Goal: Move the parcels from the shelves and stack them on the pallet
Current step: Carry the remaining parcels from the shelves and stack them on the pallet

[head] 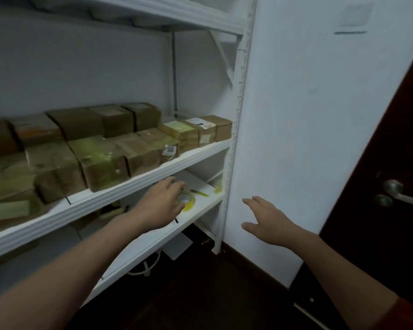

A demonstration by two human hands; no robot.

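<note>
Parcels (pixel 100 160) all sit on middle shelf (pixel 153 173), two rows deep, brown cartons packed side by side, long axes running front to back. Smaller boxes (pixel 210 129) close out the right end. Pallet not in view.

Left hand (pixel 160 203) is one level too low: it's on the lower shelf (pixel 196 217), at a yellow tape roll (pixel 187 202). Its fingers (pixel 177 184) are bent over the roll; too blurred to tell whether they grip it or just touch.

Right hand (pixel 265 220) hangs in the air in front of the white wall (pixel 296 115), fingers spread, holding nothing, well right of the rack.

Key relation: nearest front-row parcels lie up and left of the left hand, above the shelf lip. Left hand is nearer, so it likely leads the reach. My read: no parcel picked yet.
</note>
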